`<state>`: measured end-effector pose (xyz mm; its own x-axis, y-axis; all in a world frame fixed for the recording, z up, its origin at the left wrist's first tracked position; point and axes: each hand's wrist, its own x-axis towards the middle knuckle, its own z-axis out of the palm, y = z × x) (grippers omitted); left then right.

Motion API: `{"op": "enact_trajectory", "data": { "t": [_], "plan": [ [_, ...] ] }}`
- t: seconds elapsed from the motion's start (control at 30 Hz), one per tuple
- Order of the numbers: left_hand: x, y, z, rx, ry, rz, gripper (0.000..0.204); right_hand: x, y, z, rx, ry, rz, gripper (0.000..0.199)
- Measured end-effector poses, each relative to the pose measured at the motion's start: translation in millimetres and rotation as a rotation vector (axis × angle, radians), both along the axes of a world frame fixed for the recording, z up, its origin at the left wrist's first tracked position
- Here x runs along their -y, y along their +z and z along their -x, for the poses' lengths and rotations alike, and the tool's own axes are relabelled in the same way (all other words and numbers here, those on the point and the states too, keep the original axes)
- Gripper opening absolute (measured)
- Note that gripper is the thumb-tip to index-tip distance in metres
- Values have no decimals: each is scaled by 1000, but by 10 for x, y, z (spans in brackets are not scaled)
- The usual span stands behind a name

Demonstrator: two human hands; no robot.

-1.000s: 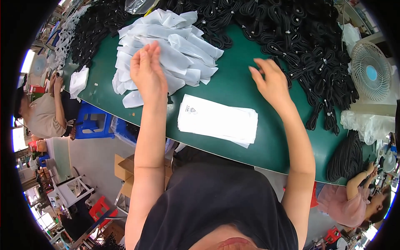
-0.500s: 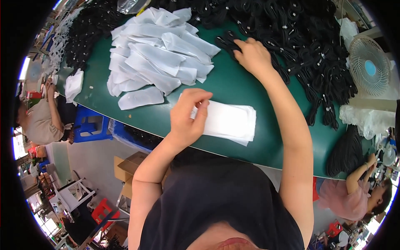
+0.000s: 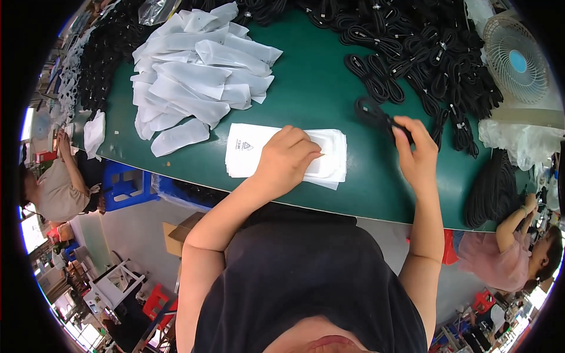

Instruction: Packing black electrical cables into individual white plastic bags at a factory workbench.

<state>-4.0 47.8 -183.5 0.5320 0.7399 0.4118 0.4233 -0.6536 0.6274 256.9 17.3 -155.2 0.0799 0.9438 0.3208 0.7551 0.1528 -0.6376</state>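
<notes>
A stack of flat white plastic bags (image 3: 240,162) with dark print lies near the table's front edge. My left hand (image 3: 285,159) rests over the stack, its thumb and fingers pinched together at the top bag; the fingers partly hide what they grip. To the right of the stack, my right hand (image 3: 419,154) holds a bundled black cable (image 3: 376,115) raised off the table, blurred by motion. Past it lies a big heap of black coiled cables (image 3: 406,50). At the left sits a pile of white bags (image 3: 188,82) that look filled.
All this lies on a green table (image 3: 306,70). A fan (image 3: 518,62) stands at the far right, above crumpled clear plastic (image 3: 515,138) and a bunch of black cables (image 3: 491,188). One person sits at each side. A blue stool (image 3: 126,185) is at the left.
My right hand has come back from the heap toward me, now with a cable bundle in it. My left hand has moved onto the bag stack's right part, and its fingers have closed there.
</notes>
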Motion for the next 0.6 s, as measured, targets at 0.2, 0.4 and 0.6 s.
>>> {"op": "enact_trajectory", "data": {
  "t": [0.2,0.4,0.6],
  "plan": [
    [50,35,103,297,61,404,8,380,143,143,-425,217,112,16],
    [38,12,135,434,73,574,5,355,93,328,-318,319,99,18],
    [69,86,105,474,31,501,6,309,265,490,-266,355,75,19]
  ]
}}
